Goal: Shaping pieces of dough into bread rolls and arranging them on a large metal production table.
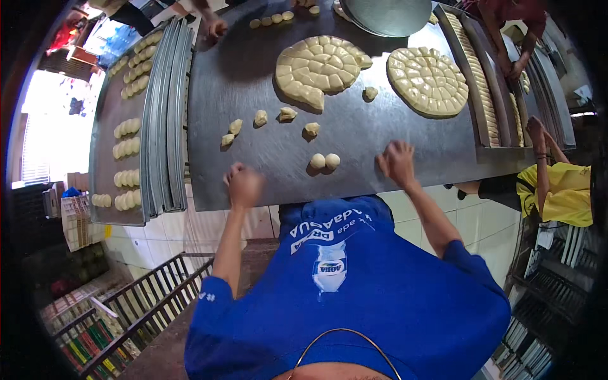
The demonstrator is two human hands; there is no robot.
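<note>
My left hand (245, 186) is at the table's near edge, its fingers curled down toward the metal tabletop and smeared by motion. My right hand (398, 163) is cupped low over the tabletop, thumb apart from the bent fingers. Whatever lies under either palm is hidden. Two smooth round dough balls (325, 161) sit side by side between my hands. Beyond them lie several rough dough lumps, among them one lump (311, 129) nearest the balls. Farther off, a large dough round (324, 66) cut into segments has a ragged, partly removed edge.
A second segmented dough round (428, 82) lies at the right. Stacked metal trays (161, 120) stand at the left, the front one bearing flattened dough pieces. Long trays of dough (475, 82) line the right side. A round metal pan (392, 14) is at the back. Other people's hands (516, 66) work around the table.
</note>
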